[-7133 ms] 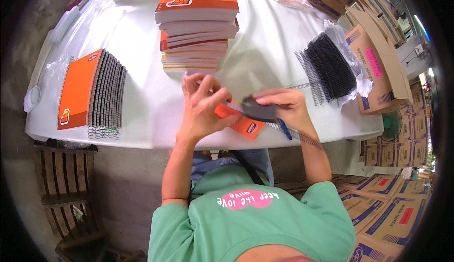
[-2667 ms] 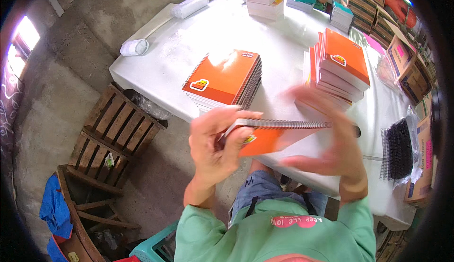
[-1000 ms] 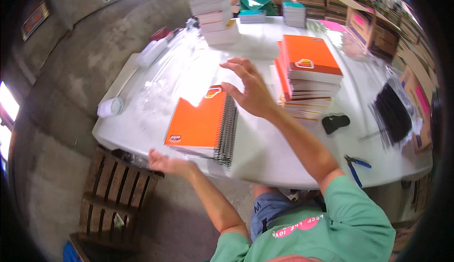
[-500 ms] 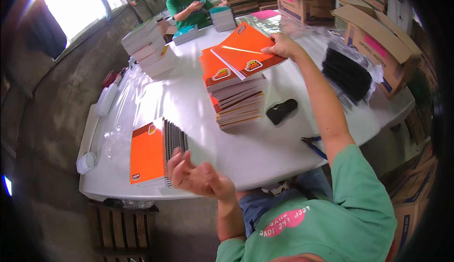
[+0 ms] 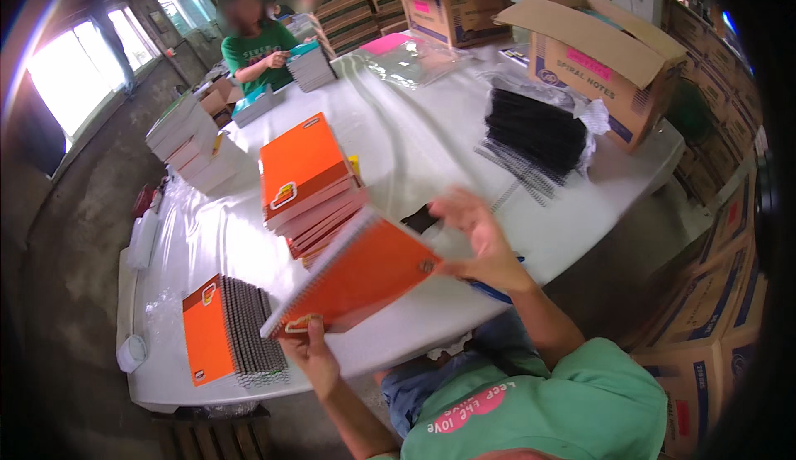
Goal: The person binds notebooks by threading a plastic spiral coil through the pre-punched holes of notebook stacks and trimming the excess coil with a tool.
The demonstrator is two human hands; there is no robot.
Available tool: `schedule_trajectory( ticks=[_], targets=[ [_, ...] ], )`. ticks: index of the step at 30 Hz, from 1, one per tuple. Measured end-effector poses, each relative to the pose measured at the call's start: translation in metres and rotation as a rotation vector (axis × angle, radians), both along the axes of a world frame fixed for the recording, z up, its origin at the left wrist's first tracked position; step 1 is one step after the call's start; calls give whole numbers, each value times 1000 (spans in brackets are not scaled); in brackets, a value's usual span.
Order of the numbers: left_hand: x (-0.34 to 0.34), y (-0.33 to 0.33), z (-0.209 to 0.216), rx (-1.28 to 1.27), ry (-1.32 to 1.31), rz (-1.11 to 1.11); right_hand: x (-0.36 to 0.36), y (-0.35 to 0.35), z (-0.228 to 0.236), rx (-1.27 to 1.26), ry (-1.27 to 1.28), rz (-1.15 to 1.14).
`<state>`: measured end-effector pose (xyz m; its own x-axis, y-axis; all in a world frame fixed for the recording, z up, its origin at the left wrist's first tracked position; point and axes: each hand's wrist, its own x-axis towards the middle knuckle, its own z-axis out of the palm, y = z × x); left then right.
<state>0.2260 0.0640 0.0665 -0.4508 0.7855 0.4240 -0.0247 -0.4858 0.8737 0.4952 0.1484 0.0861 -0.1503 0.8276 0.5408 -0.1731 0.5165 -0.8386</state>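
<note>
My left hand grips the lower corner of an orange notebook, thumb on its cover. The notebook is tilted above the table's near edge, its pale punched-looking edge toward the left. My right hand, slightly blurred, is at the notebook's other end with fingers spread; the thumb is close to the cover's corner, and I cannot tell if it touches. Behind is a tall stack of orange notebooks. To the left lies a pile of orange notebooks with dark spiral coils.
Black spiral coils lie on plastic at the right, before an open carton. A black object and blue-handled pliers are partly hidden by my hand and the notebook. Across the table, a person handles teal-covered notebooks.
The orange notebook has come off the tall stack toward me. My left hand has taken hold of it, and my right hand has drawn back and spread its fingers. The view has shifted right.
</note>
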Motion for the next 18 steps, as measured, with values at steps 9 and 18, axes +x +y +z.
schedule_trajectory(
  ticks=[9, 18],
  targets=[
    [6, -3, -79, -181, 183, -50, -36, -18, -86, -392, -271, 291],
    [85, 30, 0, -41, 1319, 314, 5, 12, -51, 37, -620, 431]
  ],
)
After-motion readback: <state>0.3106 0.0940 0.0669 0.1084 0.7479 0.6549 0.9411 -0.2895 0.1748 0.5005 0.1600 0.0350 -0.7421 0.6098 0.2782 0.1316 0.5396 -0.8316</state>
